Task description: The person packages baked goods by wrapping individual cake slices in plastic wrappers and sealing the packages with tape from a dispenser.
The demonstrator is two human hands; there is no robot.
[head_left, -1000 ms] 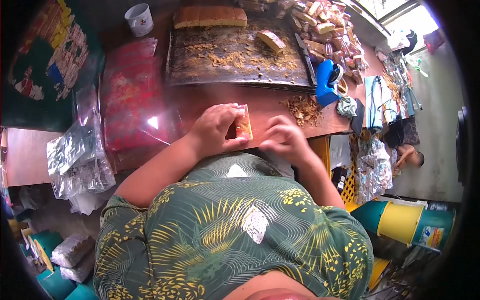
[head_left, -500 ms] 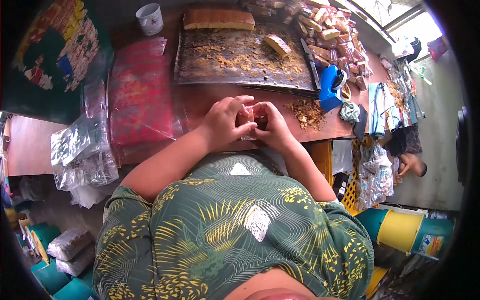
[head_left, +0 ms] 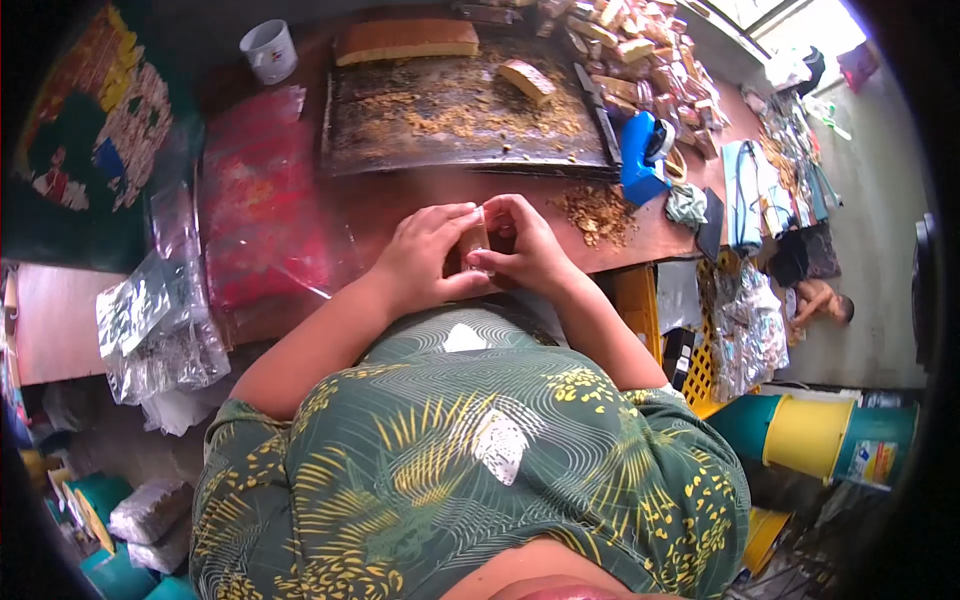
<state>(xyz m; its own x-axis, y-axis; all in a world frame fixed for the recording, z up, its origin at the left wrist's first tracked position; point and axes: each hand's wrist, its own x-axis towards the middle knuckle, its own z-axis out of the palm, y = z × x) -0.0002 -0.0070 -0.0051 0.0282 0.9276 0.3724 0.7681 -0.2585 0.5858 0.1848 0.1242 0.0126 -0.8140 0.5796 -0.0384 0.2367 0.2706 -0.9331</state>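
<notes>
Held a small brown piece (head_left: 474,240) between left hand (head_left: 425,250) and right hand (head_left: 525,245), over the near edge of the surface (head_left: 645,240). Had the left grip curled along its nine o'clock side, and the right grip bent in from three o'clock, thumb at its near end; could not tell how firmly either pressed.

At twelve o'clock saw a dark tray (head_left: 347,120) bearing a long cake block (head_left: 408,42) along its far side, one cut slice (head_left: 527,81) toward its one o'clock corner, and scattered crumbs (head_left: 460,117); noted a knife (head_left: 597,112) along its three o'clock edge.

Saw a white mug (head_left: 269,53) between ten and eleven, contents hidden, a heap of wrapped slices (head_left: 655,70) between one and two, a blue tape dispenser (head_left: 640,155) at two, and a yellow crate (head_left: 705,350) near four.
</notes>
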